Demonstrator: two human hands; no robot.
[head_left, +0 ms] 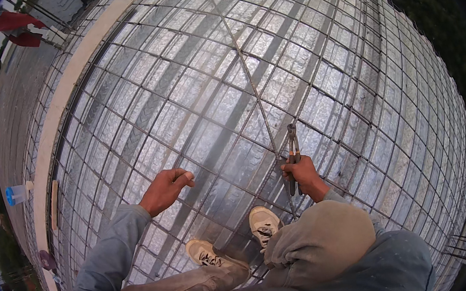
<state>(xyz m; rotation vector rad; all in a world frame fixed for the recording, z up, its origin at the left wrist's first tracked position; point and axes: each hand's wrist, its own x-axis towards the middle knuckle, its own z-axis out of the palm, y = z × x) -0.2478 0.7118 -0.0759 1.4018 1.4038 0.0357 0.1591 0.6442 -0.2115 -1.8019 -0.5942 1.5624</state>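
My right hand (305, 173) is closed round the dark handles of a pair of pincers (292, 134), whose jaws point away from me. Right beside those handles runs a loose-looking diagonal steel bar (249, 77), lying across the grid; whether my fingers also touch it I cannot tell. To the left, my left hand (164, 191) hovers over the mesh with fingers curled and thumb against forefinger. Anything pinched there is too small to see. Beneath both hands spreads a rebar mesh (205, 116) above shiny ribbed metal decking (222, 172).
My shoes (265, 222) stand among the bars, which are a trip hazard. A long pale plank (71, 66) borders the mesh on the left. Outside it sits a clear container with a blue end (15, 195). Red cloth (18, 27) hangs at the far left.
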